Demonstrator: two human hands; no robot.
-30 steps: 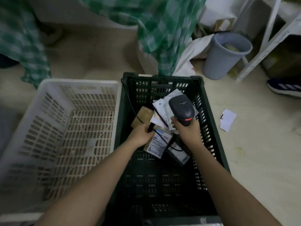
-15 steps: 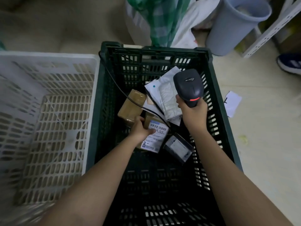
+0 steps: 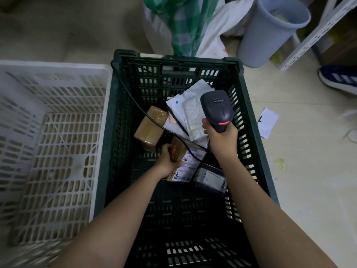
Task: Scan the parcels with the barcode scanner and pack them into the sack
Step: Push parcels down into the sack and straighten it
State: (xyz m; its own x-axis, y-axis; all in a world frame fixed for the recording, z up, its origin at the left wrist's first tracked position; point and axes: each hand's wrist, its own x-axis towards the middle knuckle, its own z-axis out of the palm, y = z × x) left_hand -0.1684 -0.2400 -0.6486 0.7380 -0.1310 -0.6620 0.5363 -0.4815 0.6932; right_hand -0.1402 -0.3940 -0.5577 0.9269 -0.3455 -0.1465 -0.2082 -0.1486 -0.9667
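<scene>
In the green crate (image 3: 249, 120) the labelled box (image 3: 185, 161) lies low and left of the scanner (image 3: 217, 110), its long axis running from the person toward the far wall, label up. The left hand (image 3: 168, 158) is on it, fingers wrapped round its left edge. The right hand (image 3: 222, 138) grips the scanner's handle, its head raised above and beyond the label. The checked sack (image 3: 183, 22) stands past the crate's far rim.

Two crates (image 3: 249, 113) (image 3: 58, 70); four parcels (image 3: 149, 128) (image 3: 190, 113) (image 3: 190, 165) (image 3: 211, 178); one scanner (image 3: 217, 110).
</scene>
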